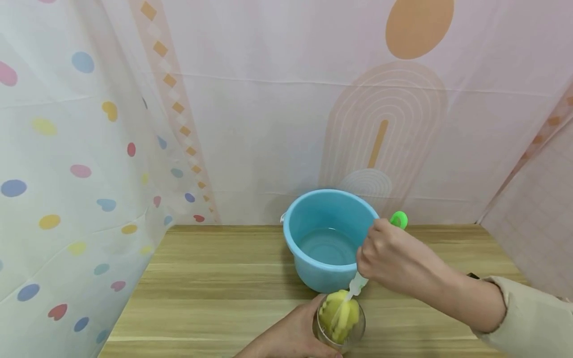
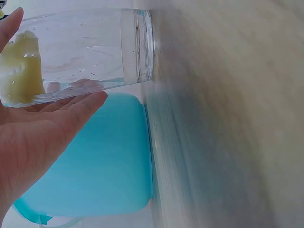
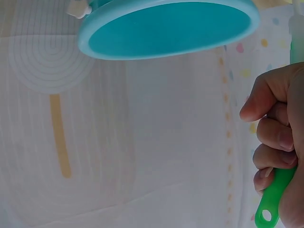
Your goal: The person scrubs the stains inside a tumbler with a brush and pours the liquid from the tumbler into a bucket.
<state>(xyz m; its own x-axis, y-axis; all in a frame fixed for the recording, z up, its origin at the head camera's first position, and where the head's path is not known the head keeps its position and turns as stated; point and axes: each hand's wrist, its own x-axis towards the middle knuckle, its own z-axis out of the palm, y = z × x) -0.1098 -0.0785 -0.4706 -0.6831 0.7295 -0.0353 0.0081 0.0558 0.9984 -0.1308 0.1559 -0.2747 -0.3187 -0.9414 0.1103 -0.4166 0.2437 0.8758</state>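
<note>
My left hand (image 1: 297, 330) holds a clear glass (image 2: 83, 50), thumb on one side and fingers on the other. The glass stands upright near the table's front edge. In its mouth sits the yellow sponge head of a bottle brush (image 1: 340, 318), pushed into the upper part of the glass. My right hand (image 1: 391, 256) grips the brush by its handle, fingers curled round it. The handle's green end (image 3: 275, 197) sticks out of the fist. Just behind both hands is a light blue bucket (image 1: 309, 266).
The bucket has water in its bottom and stands on the wood-grain table (image 1: 215, 278). Patterned curtains (image 1: 259, 124) hang behind the table and along its sides. A small dark object (image 1: 473, 276) shows partly behind the right forearm.
</note>
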